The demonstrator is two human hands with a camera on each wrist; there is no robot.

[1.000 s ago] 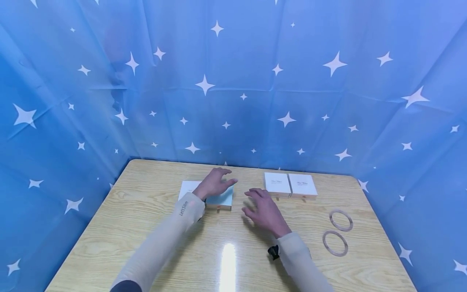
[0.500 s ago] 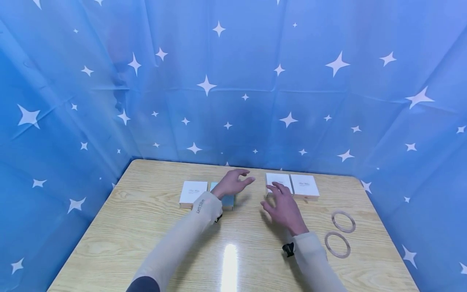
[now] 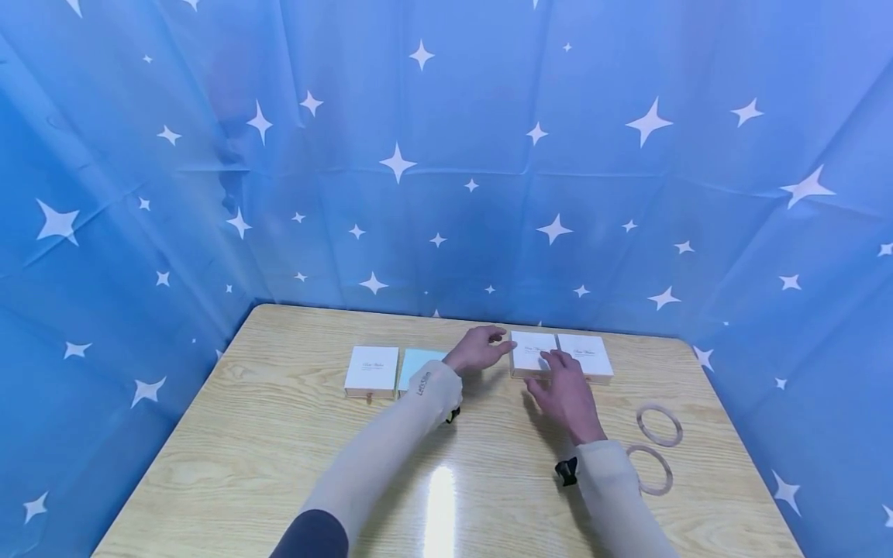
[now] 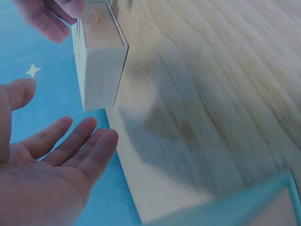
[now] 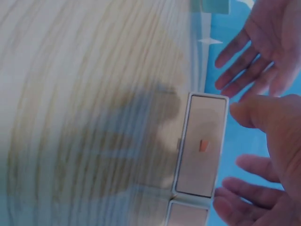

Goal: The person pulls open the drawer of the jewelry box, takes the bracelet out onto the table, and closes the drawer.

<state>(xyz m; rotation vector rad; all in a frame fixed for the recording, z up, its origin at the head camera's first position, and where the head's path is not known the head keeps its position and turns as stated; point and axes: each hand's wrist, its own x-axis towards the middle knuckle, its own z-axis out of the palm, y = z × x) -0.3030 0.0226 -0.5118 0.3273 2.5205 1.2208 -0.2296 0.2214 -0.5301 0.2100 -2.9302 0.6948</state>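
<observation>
In the head view, two white boxes stand side by side at the back right, the left white box and the right white box. My left hand is beside the left box's left edge, fingers spread and holding nothing. Over that box's front edge hovers my right hand, its thumb apart from the loosely bent fingers. The left wrist view has the box's end just beyond my left fingertips. From the right wrist, the box's drawer front with a small orange tab lies beside my thumb.
To the left are another white box and a light blue box, partly covered by my left sleeve. Two pale rings lie at the right, one partly behind my right sleeve. A blue star curtain hangs behind the wooden table.
Both hands have moved right. My left hand has left its place over the light blue box and come beside the left white box; my right hand now reaches over that box. The boxes stay put.
</observation>
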